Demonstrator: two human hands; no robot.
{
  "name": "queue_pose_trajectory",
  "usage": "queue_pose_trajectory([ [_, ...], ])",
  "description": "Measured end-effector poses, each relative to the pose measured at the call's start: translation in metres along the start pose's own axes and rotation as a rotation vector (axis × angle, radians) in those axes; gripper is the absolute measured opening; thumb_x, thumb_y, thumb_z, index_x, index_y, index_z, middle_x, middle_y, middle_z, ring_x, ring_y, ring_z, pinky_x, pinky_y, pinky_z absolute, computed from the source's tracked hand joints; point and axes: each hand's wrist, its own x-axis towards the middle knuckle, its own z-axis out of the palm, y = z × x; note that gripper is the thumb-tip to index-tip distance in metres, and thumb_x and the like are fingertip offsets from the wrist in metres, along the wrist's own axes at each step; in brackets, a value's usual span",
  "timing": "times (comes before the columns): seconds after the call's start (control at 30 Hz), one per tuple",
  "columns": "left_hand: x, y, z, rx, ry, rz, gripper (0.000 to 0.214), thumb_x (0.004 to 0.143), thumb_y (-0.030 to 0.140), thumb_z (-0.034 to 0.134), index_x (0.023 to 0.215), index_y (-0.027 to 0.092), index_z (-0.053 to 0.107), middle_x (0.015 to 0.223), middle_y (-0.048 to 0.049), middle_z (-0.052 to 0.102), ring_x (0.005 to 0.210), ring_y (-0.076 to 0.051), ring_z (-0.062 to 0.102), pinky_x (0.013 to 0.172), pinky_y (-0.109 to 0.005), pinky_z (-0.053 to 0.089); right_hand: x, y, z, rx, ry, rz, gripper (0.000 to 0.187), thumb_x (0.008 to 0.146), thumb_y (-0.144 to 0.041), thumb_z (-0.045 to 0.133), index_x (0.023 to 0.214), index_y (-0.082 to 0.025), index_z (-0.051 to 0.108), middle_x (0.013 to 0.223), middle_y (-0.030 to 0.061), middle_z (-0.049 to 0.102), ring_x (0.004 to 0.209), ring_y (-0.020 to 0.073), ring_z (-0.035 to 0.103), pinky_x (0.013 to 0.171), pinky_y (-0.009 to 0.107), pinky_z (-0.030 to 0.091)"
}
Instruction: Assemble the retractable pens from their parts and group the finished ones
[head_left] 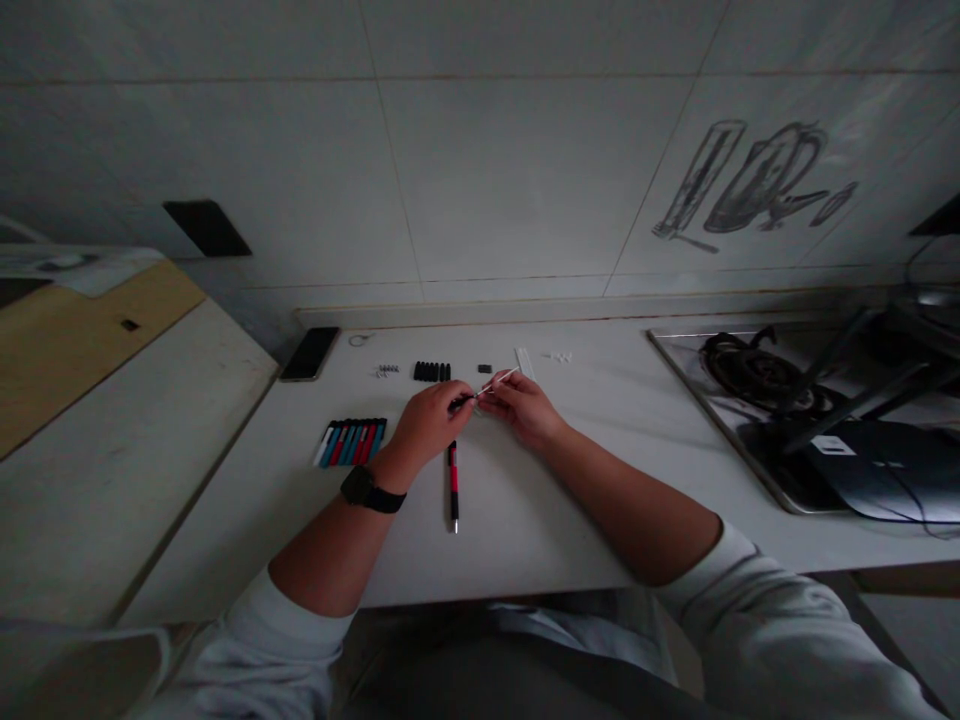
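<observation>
My left hand (429, 420), with a black watch on its wrist, is closed on a small black pen part (460, 402). My right hand (523, 406) pinches a thin white refill (501, 380) that points up and to the right, its lower end at the black part. Both hands hover just above the white counter (525, 500). A finished red and black pen (453, 484) lies on the counter just below my left hand.
A row of coloured pen barrels (351, 442) lies left of my hands. Behind are small springs (387, 370), black grips (432, 371), a small black piece (484, 368), white refills (523, 360) and white bits (559, 356). A phone (310, 353) lies far left; a gas stove (757, 375) is at right.
</observation>
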Motion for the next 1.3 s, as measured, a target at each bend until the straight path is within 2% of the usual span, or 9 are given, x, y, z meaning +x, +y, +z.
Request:
queue_pose_trajectory([
  [0.27, 0.0, -0.004, 0.002, 0.027, -0.023, -0.054, 0.008, 0.095, 0.024, 0.062, 0.099, 0.022, 0.068, 0.094, -0.004, 0.076, 0.086, -0.018, 0.07, 0.078, -0.029, 0.051, -0.001, 0.001, 0.003, -0.053, -0.005, -0.029, 0.039, 0.07, -0.047, 0.089, 0.086, -0.024, 0.061, 0.089, 0.0006, 0.072, 0.085, 0.0177, 0.07, 0.09, 0.039, 0.058],
  [0.4, -0.001, -0.007, 0.002, 0.032, -0.009, -0.053, 0.007, 0.094, 0.023, 0.062, 0.097, 0.021, 0.068, 0.095, -0.0041, 0.076, 0.086, -0.018, 0.07, 0.079, -0.029, 0.052, 0.009, -0.013, -0.011, -0.179, 0.066, -0.161, 0.035, 0.076, -0.048, 0.081, 0.089, -0.025, 0.059, 0.088, -0.0006, 0.067, 0.085, 0.0166, 0.067, 0.088, 0.039, 0.057],
  [0.47, -0.001, -0.009, 0.002, 0.028, 0.006, -0.054, 0.007, 0.094, 0.023, 0.062, 0.098, 0.021, 0.068, 0.096, -0.0041, 0.076, 0.087, -0.018, 0.07, 0.08, -0.03, 0.052, 0.018, -0.026, -0.03, -0.32, 0.175, -0.295, 0.029, 0.08, -0.048, 0.074, 0.094, -0.027, 0.058, 0.087, -0.0018, 0.063, 0.082, 0.0155, 0.065, 0.085, 0.036, 0.057],
  [0.57, -0.002, -0.011, 0.002, 0.023, 0.003, -0.048, 0.008, 0.095, 0.023, 0.061, 0.098, 0.022, 0.068, 0.097, -0.0042, 0.076, 0.087, -0.018, 0.07, 0.08, -0.03, 0.051, 0.031, -0.045, -0.064, -0.687, 0.367, -0.411, 0.028, 0.087, -0.044, 0.06, 0.108, -0.026, 0.059, 0.083, -0.0018, 0.06, 0.073, 0.015, 0.062, 0.076, 0.033, 0.054],
  [0.73, -0.002, -0.011, 0.004, 0.009, -0.029, -0.053, 0.007, 0.094, 0.022, 0.062, 0.097, 0.022, 0.068, 0.096, -0.0035, 0.076, 0.088, -0.017, 0.07, 0.08, -0.029, 0.051, 0.04, -0.05, -0.098, -1.238, 0.459, -0.356, 0.036, 0.088, -0.031, 0.055, 0.123, -0.021, 0.059, 0.088, 0.0044, 0.069, 0.071, 0.018, 0.063, 0.074, 0.032, 0.049],
  [0.83, -0.002, -0.01, 0.004, 0.014, -0.054, -0.062, 0.007, 0.092, 0.021, 0.063, 0.097, 0.022, 0.068, 0.096, -0.0032, 0.076, 0.087, -0.017, 0.069, 0.078, -0.028, 0.051, 0.042, -0.045, -0.1, -1.349, 0.484, -0.314, 0.032, 0.089, -0.03, 0.057, 0.12, -0.021, 0.061, 0.092, 0.0076, 0.073, 0.078, 0.0206, 0.066, 0.077, 0.033, 0.048],
  [1.0, -0.001, -0.007, 0.003, 0.03, -0.065, -0.076, 0.007, 0.092, 0.022, 0.063, 0.095, 0.022, 0.069, 0.094, -0.0032, 0.076, 0.085, -0.017, 0.069, 0.076, -0.029, 0.05, 0.045, -0.042, -0.1, -1.375, 0.534, -0.259, 0.028, 0.091, -0.028, 0.059, 0.118, -0.021, 0.065, 0.097, 0.0082, 0.076, 0.079, 0.0202, 0.067, 0.078, 0.032, 0.049],
  [1.17, -0.002, -0.008, 0.003, 0.04, -0.07, -0.076, 0.007, 0.092, 0.022, 0.063, 0.095, 0.022, 0.07, 0.093, -0.0029, 0.076, 0.083, -0.017, 0.069, 0.076, -0.029, 0.05, 0.041, -0.047, -0.098, -1.535, 0.417, -0.264, 0.025, 0.088, -0.017, 0.058, 0.106, -0.02, 0.074, 0.106, 0.0082, 0.076, 0.09, 0.0196, 0.067, 0.088, 0.031, 0.049],
  [1.3, -0.002, -0.008, 0.003, 0.038, -0.051, -0.049, 0.006, 0.092, 0.02, 0.064, 0.094, 0.022, 0.069, 0.092, -0.0026, 0.075, 0.083, -0.018, 0.068, 0.076, -0.03, 0.051, 0.034, -0.051, -0.085, -1.578, 0.383, -0.291, 0.024, 0.09, -0.018, 0.058, 0.105, -0.018, 0.076, 0.105, 0.0099, 0.074, 0.089, 0.0194, 0.065, 0.088, 0.03, 0.047],
])
